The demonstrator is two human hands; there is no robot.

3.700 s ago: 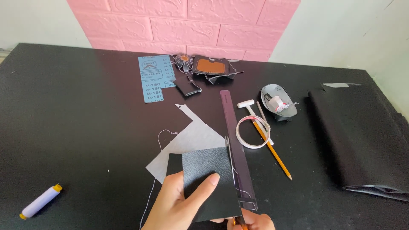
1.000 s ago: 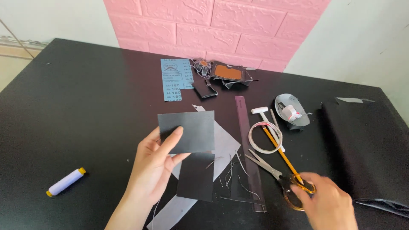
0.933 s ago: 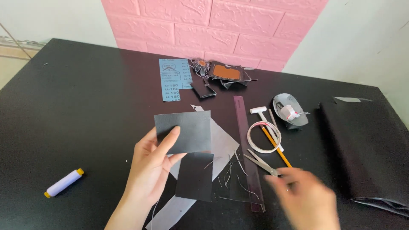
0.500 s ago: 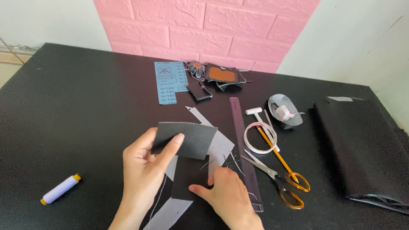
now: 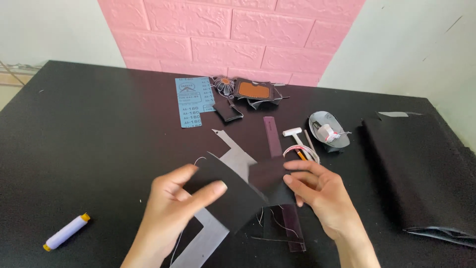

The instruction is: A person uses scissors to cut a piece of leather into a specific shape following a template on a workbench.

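My left hand (image 5: pixel 176 208) grips a black fabric piece (image 5: pixel 233 193), thumb on top, lifting it off the black table (image 5: pixel 94 139). My right hand (image 5: pixel 322 193) holds a second black fabric piece (image 5: pixel 270 181) by its right edge, beside and partly under the first. Below them lie grey paper pattern pieces (image 5: pixel 235 156), loose threads and a dark ruler (image 5: pixel 272 136).
A blue sandpaper sheet (image 5: pixel 191 101), a small black pouch (image 5: pixel 227 111) and a brown leather wallet piece (image 5: pixel 254 90) lie at the back. A small hammer (image 5: pixel 293 133), a tape dispenser (image 5: pixel 327 131) and folded black cloth (image 5: pixel 421 168) are at right. A lilac thread spool (image 5: pixel 67 232) lies at left.
My right hand left the scissors on the table, moved left and took hold of a black fabric piece. My left hand kept and tilted its own black piece.
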